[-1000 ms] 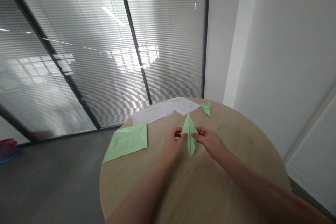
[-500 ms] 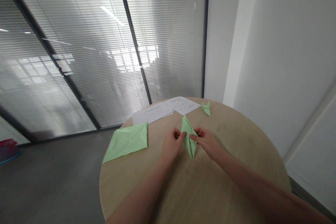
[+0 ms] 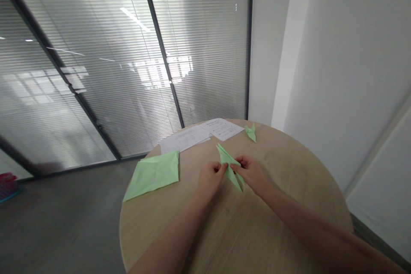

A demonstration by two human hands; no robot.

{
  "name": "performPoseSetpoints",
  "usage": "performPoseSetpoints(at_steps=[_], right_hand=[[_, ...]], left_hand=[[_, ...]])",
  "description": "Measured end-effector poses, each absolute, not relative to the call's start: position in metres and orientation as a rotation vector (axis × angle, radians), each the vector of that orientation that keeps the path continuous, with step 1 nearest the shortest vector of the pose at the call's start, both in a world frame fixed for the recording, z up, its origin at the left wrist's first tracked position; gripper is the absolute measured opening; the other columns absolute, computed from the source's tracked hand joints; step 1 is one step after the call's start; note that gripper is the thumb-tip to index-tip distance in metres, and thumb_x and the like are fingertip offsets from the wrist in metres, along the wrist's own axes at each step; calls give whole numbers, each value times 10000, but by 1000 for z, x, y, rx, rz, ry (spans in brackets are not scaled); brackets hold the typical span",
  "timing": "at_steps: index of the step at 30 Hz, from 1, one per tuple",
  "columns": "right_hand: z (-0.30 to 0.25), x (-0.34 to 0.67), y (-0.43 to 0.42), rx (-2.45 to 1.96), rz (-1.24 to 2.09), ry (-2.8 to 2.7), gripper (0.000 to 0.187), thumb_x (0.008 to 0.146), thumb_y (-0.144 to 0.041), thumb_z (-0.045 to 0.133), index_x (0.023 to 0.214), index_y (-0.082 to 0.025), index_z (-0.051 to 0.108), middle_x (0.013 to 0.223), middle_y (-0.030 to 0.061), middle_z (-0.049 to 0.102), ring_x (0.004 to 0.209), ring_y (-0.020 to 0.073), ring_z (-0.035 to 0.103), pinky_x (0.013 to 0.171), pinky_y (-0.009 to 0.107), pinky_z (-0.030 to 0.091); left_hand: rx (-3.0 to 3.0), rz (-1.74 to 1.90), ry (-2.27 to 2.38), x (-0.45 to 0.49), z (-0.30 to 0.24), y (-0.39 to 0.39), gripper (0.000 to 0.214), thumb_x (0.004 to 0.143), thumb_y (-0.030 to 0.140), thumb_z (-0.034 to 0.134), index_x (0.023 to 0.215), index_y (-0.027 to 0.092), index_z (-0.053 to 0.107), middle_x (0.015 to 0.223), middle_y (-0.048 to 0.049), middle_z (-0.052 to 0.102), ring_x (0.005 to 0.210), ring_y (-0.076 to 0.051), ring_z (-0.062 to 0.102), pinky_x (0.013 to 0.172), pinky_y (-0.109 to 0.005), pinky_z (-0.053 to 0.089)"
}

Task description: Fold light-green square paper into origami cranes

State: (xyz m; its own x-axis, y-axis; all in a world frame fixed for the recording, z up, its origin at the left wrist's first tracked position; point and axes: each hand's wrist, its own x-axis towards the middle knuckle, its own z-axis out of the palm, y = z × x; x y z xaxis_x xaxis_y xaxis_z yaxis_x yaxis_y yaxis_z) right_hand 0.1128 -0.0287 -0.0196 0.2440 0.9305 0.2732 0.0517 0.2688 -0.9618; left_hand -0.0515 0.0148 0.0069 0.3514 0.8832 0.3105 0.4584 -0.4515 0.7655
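Observation:
A piece of light green folded origami paper (image 3: 227,158) is held between both hands above the wooden table. It is a narrow diamond with a split lower end, its two points now spread apart. My left hand (image 3: 210,176) pinches its left side between thumb and fingers. On the opposite side, my right hand (image 3: 249,172) grips the edge, thumb on top. Fingers under the paper are partly hidden. Farther back on the right lies a small green folded paper figure (image 3: 251,132) that looks like a bird.
Green paper sheets (image 3: 156,173) lie at the left of the round table (image 3: 244,231). White printed sheets (image 3: 184,138) overlap along its far edge. Beyond are glass panels with blinds (image 3: 205,51) and a white wall (image 3: 346,72). A pink and blue basket (image 3: 9,186) stands on the floor.
The folded paper has tilted, its top swinging left and its lower points right. Those lower points have spread wider. Both hands keep their pinch; the view has shifted slightly.

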Motion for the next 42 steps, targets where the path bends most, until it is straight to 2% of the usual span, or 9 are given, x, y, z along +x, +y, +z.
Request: performPoseSetpoints(at_steps=[5, 8, 11, 16, 20, 26, 30, 34, 42], right_hand=[[-21, 113, -28, -1132, 794, -1136, 243, 732, -478, 786, 765, -275, 656, 720, 10, 687, 700, 231, 622, 654, 350, 479], [-21, 115, -28, -1102, 850, -1092, 279, 736, -512, 789, 804, -275, 659, 775, 15, 715, 733, 237, 641, 677, 353, 503], [-20, 115, -29, -1062, 916, -1043, 306, 710, -517, 812, 825, -276, 663, 792, 10, 717, 736, 235, 649, 690, 349, 510], [-20, 111, -31, -1002, 1017, -1026, 330, 689, -511, 837, 831, -265, 669, 783, 3, 711, 727, 221, 647, 692, 338, 498], [-18, 109, -33, -983, 1096, -1011, 370, 679, -526, 843, 886, -264, 682, 841, 23, 738, 760, 235, 668, 680, 340, 501], [-14, 108, -36, -1003, 1204, -1023, 444, 678, -557, 841, 942, -221, 718, 893, 53, 758, 756, 218, 670, 676, 323, 502], [-16, 108, -35, -1028, 1198, -1025, 453, 665, -555, 851, 921, -199, 738, 855, 49, 757, 702, 201, 651, 645, 310, 491], [-19, 110, -33, -1056, 1100, -1060, 383, 695, -537, 833, 905, -226, 754, 814, 29, 752, 691, 214, 651, 640, 321, 490], [-24, 110, -28, -1045, 940, -1208, 258, 772, -475, 781, 906, -255, 761, 888, 43, 764, 811, 273, 697, 788, 410, 554]], left_hand=[[2020, 989, 910, -51, 5, 15, 407, 944, 439, 500, 669, 195, 676, 794, -65, 675, 755, -196, 610, 639, -274, 432], [1994, 991, 805, -51, 6, 13, 382, 956, 395, 462, 740, 197, 706, 959, -88, 697, 867, -203, 640, 663, -262, 476], [2020, 1001, 832, -51, 6, 12, 262, 900, 352, 547, 735, 194, 676, 914, -74, 684, 859, -198, 630, 642, -250, 461], [1935, 1088, 941, -49, 5, 12, 185, 832, 307, 645, 706, 204, 559, 683, 1, 581, 652, -150, 530, 600, -260, 402], [1808, 1183, 951, -49, 7, 13, 257, 761, 255, 707, 709, 224, 458, 633, 50, 473, 587, -127, 467, 558, -247, 361], [1847, 1219, 977, -50, 11, 12, 293, 757, 248, 710, 664, 220, 433, 619, 56, 453, 588, -122, 441, 560, -248, 337], [1959, 1173, 1024, -51, 11, 12, 255, 798, 273, 686, 653, 211, 485, 622, 41, 509, 596, -132, 472, 580, -253, 356], [2065, 1213, 1056, -52, 10, 11, 135, 807, 275, 699, 722, 201, 626, 771, -7, 616, 675, -157, 546, 637, -268, 410], [2241, 1188, 1097, -52, 12, 10, 128, 856, 244, 666, 788, 227, 773, 802, -59, 750, 789, -227, 625, 770, -335, 427]])
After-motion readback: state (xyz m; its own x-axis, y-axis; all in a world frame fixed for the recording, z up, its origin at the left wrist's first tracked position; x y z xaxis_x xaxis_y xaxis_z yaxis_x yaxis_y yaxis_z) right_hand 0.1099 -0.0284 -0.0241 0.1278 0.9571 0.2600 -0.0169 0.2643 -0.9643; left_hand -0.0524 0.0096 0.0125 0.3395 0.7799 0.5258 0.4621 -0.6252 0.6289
